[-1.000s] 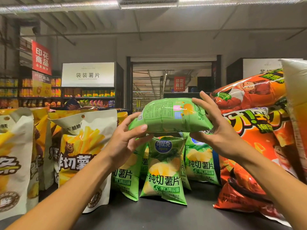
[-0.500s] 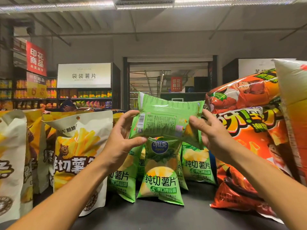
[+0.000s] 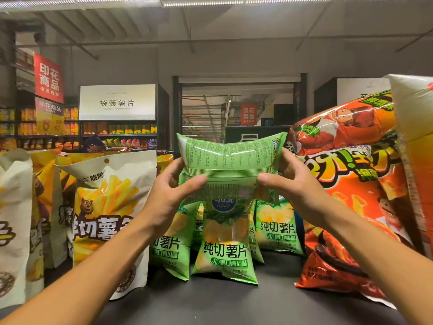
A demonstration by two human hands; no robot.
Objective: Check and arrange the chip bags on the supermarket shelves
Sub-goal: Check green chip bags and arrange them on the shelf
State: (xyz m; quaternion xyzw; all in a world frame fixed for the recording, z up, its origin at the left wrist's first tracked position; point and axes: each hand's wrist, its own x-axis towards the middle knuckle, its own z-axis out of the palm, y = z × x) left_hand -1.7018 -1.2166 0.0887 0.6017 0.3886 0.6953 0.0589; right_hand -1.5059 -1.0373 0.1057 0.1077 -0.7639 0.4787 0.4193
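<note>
Glossy plastic-film green bag point(image 3: 228, 165); shinier, crinkled orange bags point(image 3: 346, 184); matt cream pouch point(image 3: 112, 207); smooth, matt dark shelf top point(image 3: 222, 306).

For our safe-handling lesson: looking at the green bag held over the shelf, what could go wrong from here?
1. Both hands, left and right, squeeze the puffed green bag at its ends; it might burst.
2. Lowered carelessly, it could topple the standing green bags below.
3. Its back faces the viewer, so it may get shelved label-hidden.

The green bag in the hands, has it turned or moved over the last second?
Yes. The green bag has rolled so its printed back faces the camera, staying above the standing green bags on the shelf.
</note>
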